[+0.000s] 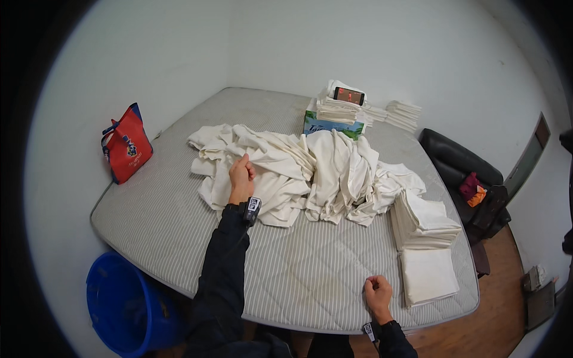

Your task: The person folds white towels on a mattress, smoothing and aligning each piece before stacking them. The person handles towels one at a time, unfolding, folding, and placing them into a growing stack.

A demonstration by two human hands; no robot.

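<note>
A loose heap of white cloths (273, 174) spreads across the middle of a striped mattress (313, 273). Over its left part is my left hand (242, 176), fingers curled; whether any cloth is pinched in them is hidden. My right hand (378, 291) is low over the mattress near its front edge, fingers closed, with nothing visible in them. Just right of it lies a flat folded stack of white cloths (429, 275). Behind that stack rises a taller pile of folded cloths (425, 223), touching the heap's right end.
At the back, a phone (349, 95) leans on folded cloths atop a printed box (331, 126). Another folded stack (403, 115) stands beside it. A red bag (130, 147) is at left, a blue bin (118, 304) below. Right of the mattress is a black sofa (461, 156).
</note>
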